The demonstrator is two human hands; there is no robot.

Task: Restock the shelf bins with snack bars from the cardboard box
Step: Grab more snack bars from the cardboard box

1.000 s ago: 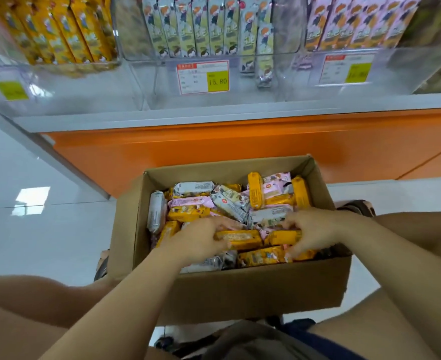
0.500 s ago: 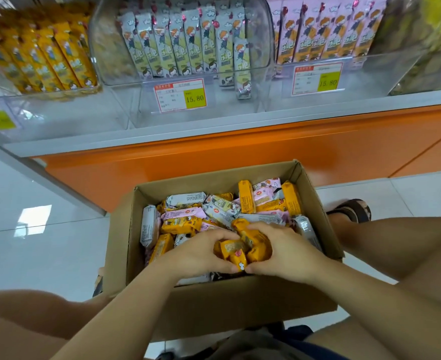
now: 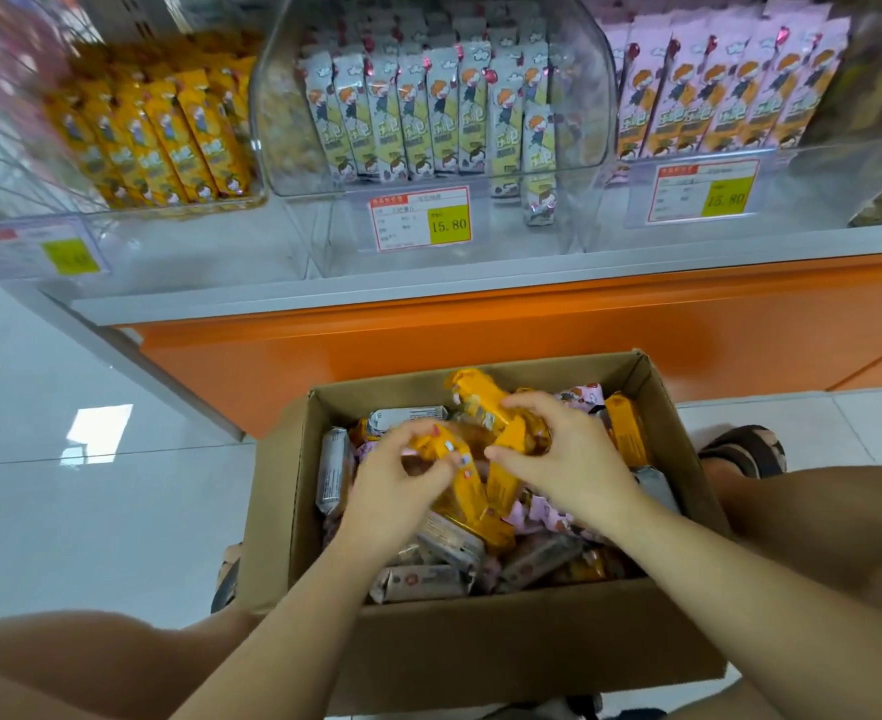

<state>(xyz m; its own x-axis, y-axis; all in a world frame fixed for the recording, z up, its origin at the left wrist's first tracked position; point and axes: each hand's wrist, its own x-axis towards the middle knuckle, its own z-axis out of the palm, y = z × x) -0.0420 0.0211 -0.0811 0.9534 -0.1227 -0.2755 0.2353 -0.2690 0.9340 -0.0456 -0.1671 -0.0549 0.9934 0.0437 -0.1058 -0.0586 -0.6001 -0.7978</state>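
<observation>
An open cardboard box (image 3: pixel 532 646) sits on the floor between my knees, full of yellow, pink and grey snack bars. My left hand (image 3: pixel 392 485) grips a bunch of yellow snack bars (image 3: pixel 467 491) lifted above the box. My right hand (image 3: pixel 563 459) holds more yellow bars (image 3: pixel 480 402) right beside it, their ends sticking up. On the shelf above stand clear bins: a yellow-bar bin (image 3: pixel 169 142) at left, a grey-bar bin (image 3: pixel 428 127) in the middle, a pink-bar bin (image 3: pixel 730 90) at right.
Price tags (image 3: pixel 421 220) hang on the bin fronts. The orange shelf base (image 3: pixel 480 335) runs just behind the box. White tiled floor (image 3: pixel 91 459) lies to the left. My sandalled foot (image 3: pixel 745 449) is right of the box.
Both hands gathered yellow bars from the pile, brought them together, and have lifted the bunch up out of the box. The view has tilted upward toward the shelf bins.
</observation>
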